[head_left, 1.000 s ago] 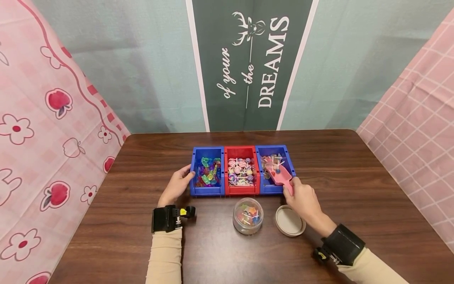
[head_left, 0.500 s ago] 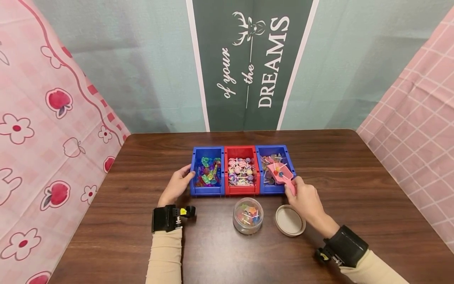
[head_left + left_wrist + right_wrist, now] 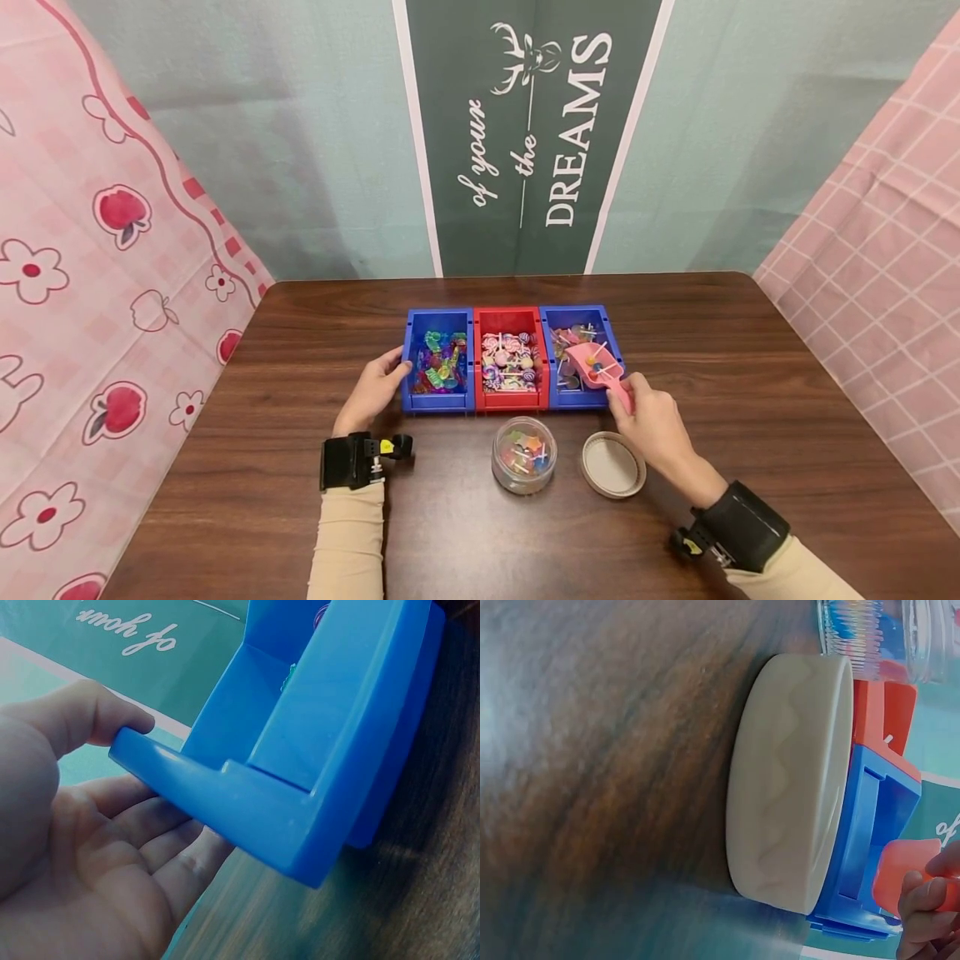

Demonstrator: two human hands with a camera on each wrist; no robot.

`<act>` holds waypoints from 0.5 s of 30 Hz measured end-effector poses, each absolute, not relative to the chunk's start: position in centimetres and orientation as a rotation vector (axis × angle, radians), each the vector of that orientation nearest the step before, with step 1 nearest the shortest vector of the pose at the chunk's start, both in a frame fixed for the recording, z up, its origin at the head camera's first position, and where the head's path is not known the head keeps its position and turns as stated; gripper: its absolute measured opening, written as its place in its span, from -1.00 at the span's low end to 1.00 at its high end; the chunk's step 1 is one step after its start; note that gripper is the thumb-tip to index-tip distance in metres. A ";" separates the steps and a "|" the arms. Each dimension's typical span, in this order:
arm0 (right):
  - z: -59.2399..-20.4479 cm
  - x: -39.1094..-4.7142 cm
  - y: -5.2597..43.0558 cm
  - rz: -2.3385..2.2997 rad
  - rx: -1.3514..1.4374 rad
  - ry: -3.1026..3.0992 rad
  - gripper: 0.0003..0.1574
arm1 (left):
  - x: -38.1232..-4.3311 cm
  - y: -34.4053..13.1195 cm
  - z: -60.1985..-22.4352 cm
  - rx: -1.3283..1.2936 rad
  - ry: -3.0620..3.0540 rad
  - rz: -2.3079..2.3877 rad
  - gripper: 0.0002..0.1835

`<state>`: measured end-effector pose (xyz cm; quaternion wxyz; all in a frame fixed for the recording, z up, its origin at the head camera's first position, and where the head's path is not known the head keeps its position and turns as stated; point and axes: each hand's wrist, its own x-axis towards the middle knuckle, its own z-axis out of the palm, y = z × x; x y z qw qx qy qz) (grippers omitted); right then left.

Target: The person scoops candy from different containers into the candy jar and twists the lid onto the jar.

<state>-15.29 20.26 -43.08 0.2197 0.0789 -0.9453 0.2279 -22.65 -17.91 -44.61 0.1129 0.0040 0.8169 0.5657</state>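
My right hand [image 3: 654, 421] grips the handle of a pink scoop [image 3: 590, 360] over the right blue bin [image 3: 581, 316]. Several small lollipop-like pieces lie in the scoop, and more pieces fill the bin below. At the other end, my left hand [image 3: 371, 392] holds the left blue bin [image 3: 277, 817]; in the left wrist view the thumb lies on its rim and the fingers lie against its outer wall. That bin contains clear coloured pieces. Between the two stands a red bin [image 3: 507, 320] of striped and white candy-like pieces.
In front of the bins stands a clear jar [image 3: 523, 479] with colourful pieces inside. A cream lid [image 3: 613, 465] lies to its right, close to my right forearm. Curtains border the brown wooden table [image 3: 465, 550] at the back and sides.
The scoop has lifted slightly and shifted right and toward me, levelling out with pieces in it. My right hand has moved the same way. The left hand has stayed in place.
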 end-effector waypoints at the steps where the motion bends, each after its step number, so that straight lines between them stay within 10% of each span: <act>1: -43.1 -15.2 20.3 0.630 0.221 -2.610 -0.80 | -22.7 -17.9 -44.6 0.005 2.392 1.664 -0.45; 15: -42.0 -14.3 20.4 0.636 0.308 -2.511 -0.79 | -22.6 -17.9 -44.6 -0.006 2.378 1.675 -0.45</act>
